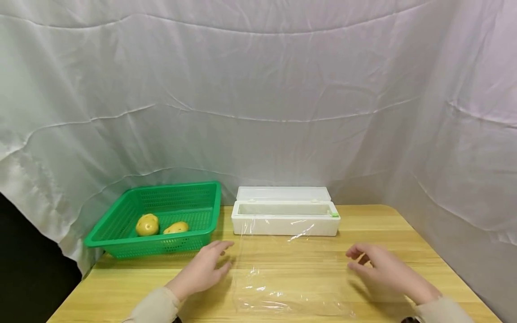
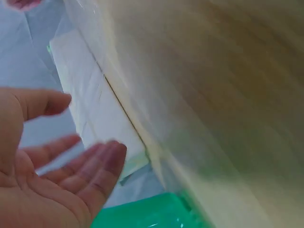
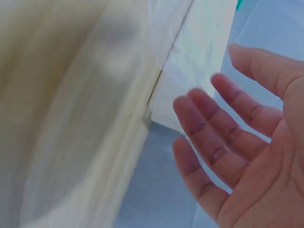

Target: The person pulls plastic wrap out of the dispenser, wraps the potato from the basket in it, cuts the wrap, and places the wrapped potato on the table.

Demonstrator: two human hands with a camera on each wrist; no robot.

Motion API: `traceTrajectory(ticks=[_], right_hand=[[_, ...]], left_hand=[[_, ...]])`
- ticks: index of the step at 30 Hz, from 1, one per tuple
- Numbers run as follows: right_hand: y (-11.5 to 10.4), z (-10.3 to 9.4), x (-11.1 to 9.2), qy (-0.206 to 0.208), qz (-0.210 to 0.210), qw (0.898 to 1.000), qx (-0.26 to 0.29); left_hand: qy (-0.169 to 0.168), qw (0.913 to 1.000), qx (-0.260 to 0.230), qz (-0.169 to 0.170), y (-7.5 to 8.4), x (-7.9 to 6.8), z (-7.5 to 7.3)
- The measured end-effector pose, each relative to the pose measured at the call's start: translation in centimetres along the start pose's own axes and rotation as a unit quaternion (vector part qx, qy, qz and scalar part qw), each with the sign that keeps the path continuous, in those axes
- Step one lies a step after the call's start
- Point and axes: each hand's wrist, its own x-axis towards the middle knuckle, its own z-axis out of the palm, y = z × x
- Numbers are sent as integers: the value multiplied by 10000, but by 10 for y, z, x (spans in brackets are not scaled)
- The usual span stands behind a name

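Observation:
A sheet of clear plastic wrap (image 1: 286, 273) lies on the wooden table, stretching from the front of a white wrap dispenser box (image 1: 284, 226) toward the near edge. To the left of the sheet is my left hand (image 1: 203, 269), its fingers loosely bent and holding nothing. On the other side, my right hand (image 1: 383, 269) hovers beside the sheet with relaxed, slightly curved fingers and nothing in it. Both wrist views show bare palms, the left hand (image 2: 61, 175) and the right hand (image 3: 242, 137), with the white box beyond them.
A green plastic basket (image 1: 161, 244) stands at the back left, holding one round potato (image 1: 147, 224) and another potato (image 1: 176, 227). The dispenser's lid (image 1: 283, 194) is raised at the back, and a small green piece (image 1: 334, 214) sits on its right end. Grey cloth (image 1: 258, 89) hangs behind the table.

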Motion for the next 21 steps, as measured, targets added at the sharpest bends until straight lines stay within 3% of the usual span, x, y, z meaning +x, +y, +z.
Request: traceTrajectory(ticks=[6,12,16,21], right_hand=[[12,-1,18,39,354,9992,169],[19,1,34,106,400,9991,126],[17,4,41,53,291,9994,182],[15,6,46,-47,377,9982,471]], left_hand=[[100,9976,-416,-543,-4,20,9],[31,9959,-503,-752,-1,35,11],[65,9967,-405,-702,4,38,1],[240,9966,-524,-580,8,46,-26]])
